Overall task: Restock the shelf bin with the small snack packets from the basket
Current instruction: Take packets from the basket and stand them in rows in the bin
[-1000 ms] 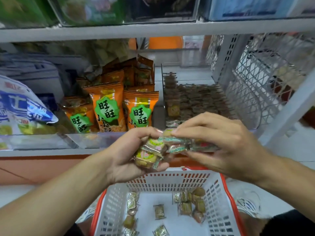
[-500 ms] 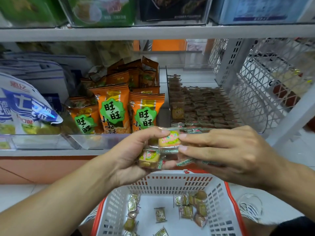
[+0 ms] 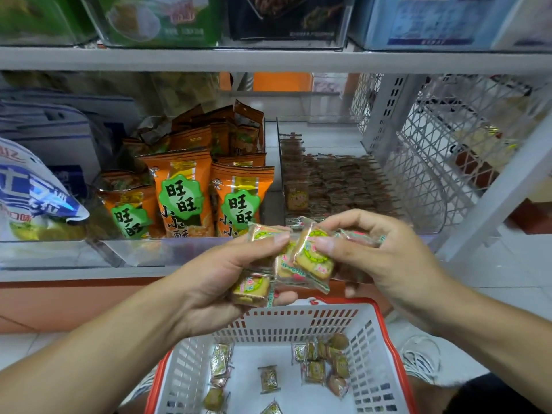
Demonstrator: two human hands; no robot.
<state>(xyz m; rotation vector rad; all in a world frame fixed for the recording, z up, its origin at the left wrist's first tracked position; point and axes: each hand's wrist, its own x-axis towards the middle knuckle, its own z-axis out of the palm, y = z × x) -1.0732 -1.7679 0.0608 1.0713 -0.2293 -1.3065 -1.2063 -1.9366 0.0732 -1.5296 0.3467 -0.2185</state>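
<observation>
Both hands, left hand [image 3: 221, 282] and right hand [image 3: 385, 258], pinch snack packets [image 3: 310, 258] at centre frame; fingers should square the stack before reaching up-right to the shelf bin [image 3: 430, 225].

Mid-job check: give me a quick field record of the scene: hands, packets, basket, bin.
left hand: grips several small snack packets
right hand: pinches the same cluster of packets from the other side
position of hands: above the basket's far rim, in front of the shelf edge
basket: white with red rim, loose packets still lying on its floor
shelf bin: clear, on the shelf's right, holding rows of small packets
neighbouring stock: orange snack bags left of the bin
task state: held packets not yet in the bin
</observation>
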